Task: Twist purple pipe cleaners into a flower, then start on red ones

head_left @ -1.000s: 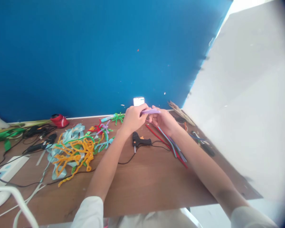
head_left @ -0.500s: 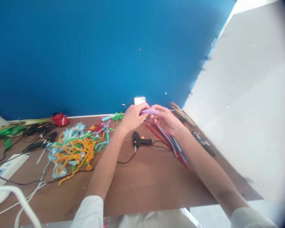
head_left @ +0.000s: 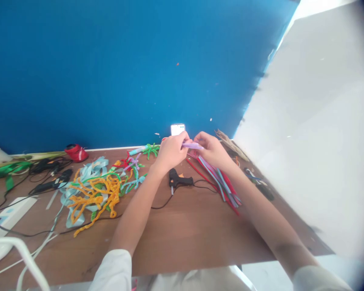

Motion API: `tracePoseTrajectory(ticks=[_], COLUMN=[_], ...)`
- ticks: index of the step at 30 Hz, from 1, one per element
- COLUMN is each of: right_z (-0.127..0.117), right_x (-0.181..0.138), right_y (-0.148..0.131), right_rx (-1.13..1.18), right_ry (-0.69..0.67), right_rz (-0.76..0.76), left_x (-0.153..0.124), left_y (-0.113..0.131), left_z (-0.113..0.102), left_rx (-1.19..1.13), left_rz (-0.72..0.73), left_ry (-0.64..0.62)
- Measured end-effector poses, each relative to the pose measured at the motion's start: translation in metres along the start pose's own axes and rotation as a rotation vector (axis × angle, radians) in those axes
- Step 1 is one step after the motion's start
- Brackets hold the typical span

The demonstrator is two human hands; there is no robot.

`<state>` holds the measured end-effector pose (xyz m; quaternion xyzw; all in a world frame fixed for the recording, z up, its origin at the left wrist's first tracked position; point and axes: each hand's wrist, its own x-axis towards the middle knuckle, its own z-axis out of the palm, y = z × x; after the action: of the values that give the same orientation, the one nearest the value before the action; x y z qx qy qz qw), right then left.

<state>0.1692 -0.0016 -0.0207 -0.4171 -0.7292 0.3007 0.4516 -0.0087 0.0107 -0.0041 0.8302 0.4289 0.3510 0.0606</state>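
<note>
A short bundle of lilac pipe cleaners (head_left: 193, 146) spans the gap between my hands, above the back of the table. My left hand (head_left: 173, 150) is closed around its left end, thumb and fingers pinching it. The fingers of my right hand (head_left: 210, 149) are bent round the right end, though their tips are partly hidden. Beneath my right hand and forearm lies a loose bunch of red, blue and purple pipe cleaners (head_left: 221, 182). A black glue gun (head_left: 180, 178) rests on the table below my hands. Behind my left hand a lit phone (head_left: 177, 129) leans by the wall.
Left of my arm, orange pipe cleaners (head_left: 106, 190) tangle with pale blue ribbon (head_left: 74, 202). A white power strip (head_left: 12, 214) and black cords lie further left, near a red object (head_left: 76, 152). Dry husks (head_left: 232, 145) and tools (head_left: 259, 184) line the right edge.
My right hand has shifted slightly, its fingers now more bent at the bundle's end. The lilac bundle has moved a little down and right. Everything on the table stays put.
</note>
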Motion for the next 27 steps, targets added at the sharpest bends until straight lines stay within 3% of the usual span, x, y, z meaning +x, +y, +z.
tracePoseTrajectory(ticks=[5,8,11,13,16,19,22,27], right_z=[0.011,0.017,0.018,0.016,0.011,0.006,0.002,0.001], right_x=[-0.001,-0.003,-0.003,-0.003,0.000,0.004,0.006,0.004], right_y=[0.013,0.017,0.014,0.009,0.001,-0.001,0.001,0.005], right_rx=[-0.818,-0.986,-0.801,-0.474,0.096,0.434,0.565,0.570], right_ry=[0.189,0.230,0.281,0.289,0.157,0.060,0.082,0.047], right_rz=[-0.187,-0.262,-0.224,-0.161,-0.025,0.156,0.265,0.311], left_x=[0.003,0.004,0.002,0.001,0.000,0.000,0.000,0.000], left_y=[-0.006,-0.006,0.000,0.004,0.007,0.007,0.007,0.008], left_z=[0.014,0.018,0.016,0.013,0.010,0.009,0.008,0.006], left_rx=[-0.150,-0.289,-0.249,-0.217,-0.212,-0.167,-0.100,-0.007], left_rz=[-0.155,-0.257,-0.242,-0.207,-0.167,-0.107,-0.046,-0.034], left_ry=[0.033,0.032,0.080,0.105,0.111,0.102,0.086,0.086])
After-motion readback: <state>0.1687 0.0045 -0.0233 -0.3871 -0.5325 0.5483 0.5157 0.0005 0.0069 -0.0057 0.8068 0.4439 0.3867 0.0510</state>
